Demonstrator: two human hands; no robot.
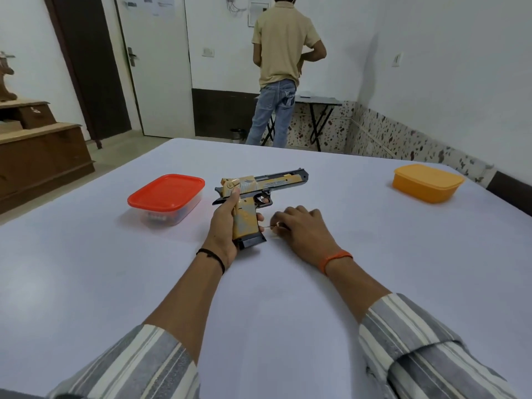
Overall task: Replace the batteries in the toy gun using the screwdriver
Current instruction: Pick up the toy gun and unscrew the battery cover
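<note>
A red-lidded box (166,199) sits left of the hands, an orange box (427,183) far right, a person (283,70) beyond.

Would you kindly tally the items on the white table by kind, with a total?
Lidded containers: 2, the red-lidded container and the orange container
Toy gun: 1, held by the left hand
Screwdriver: 1, under the right hand
Total: 4

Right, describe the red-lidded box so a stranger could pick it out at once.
Start at the big white table. The box sits left of the toy gun held upright in the left hand. It has clear walls and a red lid, unlike the all-orange box near the far right edge.
</note>
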